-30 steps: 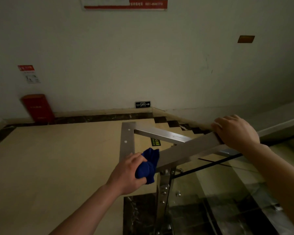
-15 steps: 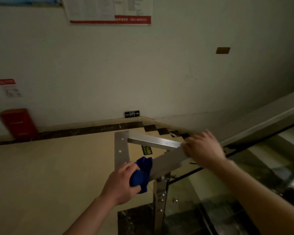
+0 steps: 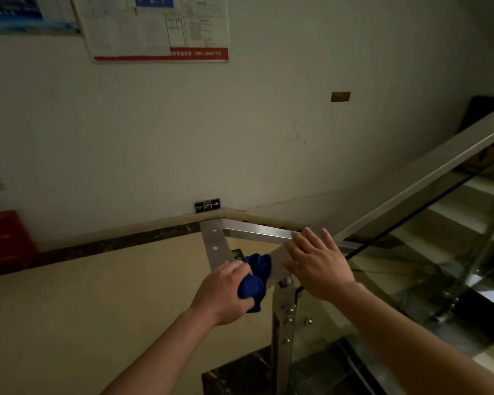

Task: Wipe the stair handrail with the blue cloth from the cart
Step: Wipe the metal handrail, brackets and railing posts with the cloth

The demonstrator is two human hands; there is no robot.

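The pale wall (image 3: 268, 138) carries a large notice sheet (image 3: 157, 27) with a red band along its foot. White digits run across the band, too blurred to read. The steel stair handrail (image 3: 411, 181) climbs to the right over a glass panel (image 3: 411, 269) and bends at a corner low in the middle. A red box (image 3: 3, 238) stands against the wall at left.

The right hand (image 3: 317, 263) is over the rail with its fingers straight and spread; I cannot tell whether it touches. The left hand (image 3: 226, 292) has its fingers curled tight round the bunched blue cloth (image 3: 254, 277), which sits against the rail just at that corner. A small black exit plate (image 3: 207, 205) shows a running figure and an arrow pointing right.

A second ago the right hand lay further up the rail, curled over it — now it is just beside the cloth. The left hand has stayed at the corner.
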